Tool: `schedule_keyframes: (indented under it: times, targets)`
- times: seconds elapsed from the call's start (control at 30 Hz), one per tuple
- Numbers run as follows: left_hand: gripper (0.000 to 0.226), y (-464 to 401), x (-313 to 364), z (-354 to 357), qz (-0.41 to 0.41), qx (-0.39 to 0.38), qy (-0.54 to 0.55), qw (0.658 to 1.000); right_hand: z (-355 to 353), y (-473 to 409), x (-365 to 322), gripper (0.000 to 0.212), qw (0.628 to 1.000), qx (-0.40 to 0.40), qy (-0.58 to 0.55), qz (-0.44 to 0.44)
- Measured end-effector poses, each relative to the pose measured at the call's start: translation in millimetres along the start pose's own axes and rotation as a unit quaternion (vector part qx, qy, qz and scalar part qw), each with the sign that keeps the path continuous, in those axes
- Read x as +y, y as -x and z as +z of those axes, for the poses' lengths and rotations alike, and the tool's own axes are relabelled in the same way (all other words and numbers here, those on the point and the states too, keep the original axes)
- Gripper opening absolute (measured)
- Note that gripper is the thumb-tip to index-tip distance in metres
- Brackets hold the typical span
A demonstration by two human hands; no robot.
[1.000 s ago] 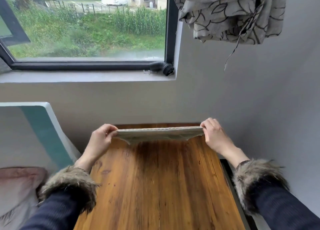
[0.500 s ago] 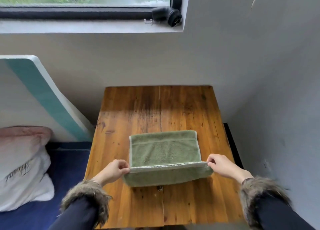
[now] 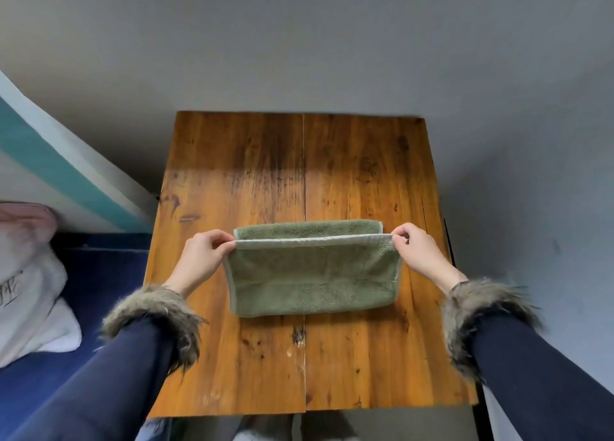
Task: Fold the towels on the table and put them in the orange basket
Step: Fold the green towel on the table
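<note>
Folding is underway, judging by the layers: green towel (image 3: pixel 312 274) lies on the wooden worktop (image 3: pixel 365 174), w/ the top layer brought over toward the far edge but not yet laid flat. A strip of the lower layer shows just beyond the pale hem. Left hand (image 3: pixel 199 258) pinches the left corner of that hem, fingers and thumb curled onto the cloth; right hand (image 3: pixel 418 251) pinches the right corner the same way. So each grip is closed on a corner, hem stretched taut between them, rest of the towel sagging down to the near fold, which sits on the wood.

Left to do, as far as I can tell: drop the hem to line up w/ the far edge, prob. another fold, then carry it to the orange basket. Basket isn't in view, and no other towels show on the worktop, so can't say how many remain.

Off to the left: blue bed w/ a white pillow (image 3: pixel 30 291).
</note>
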State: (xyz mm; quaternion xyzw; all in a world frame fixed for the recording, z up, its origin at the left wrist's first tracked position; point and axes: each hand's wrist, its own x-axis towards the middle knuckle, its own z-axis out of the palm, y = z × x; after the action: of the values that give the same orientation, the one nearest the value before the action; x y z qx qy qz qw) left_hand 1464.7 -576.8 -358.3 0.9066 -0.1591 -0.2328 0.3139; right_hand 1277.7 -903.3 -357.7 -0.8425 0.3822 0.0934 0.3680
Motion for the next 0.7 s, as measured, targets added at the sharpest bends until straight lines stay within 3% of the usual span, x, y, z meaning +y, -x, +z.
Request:
schedule_keyframes:
  times: [0.57, 0.7]
  targets:
    - [0.010, -76, -29, 47, -0.042, 0.034, -0.020, 0.998, 48, -86, 13, 0.017, 0.999, 0.009, -0.001, 0.051]
    - [0.019, -75, -36, 59, -0.049, 0.058, 0.004, 0.997, 53, -92, 13, 0.023, 0.992, 0.032, -0.077, 0.096]
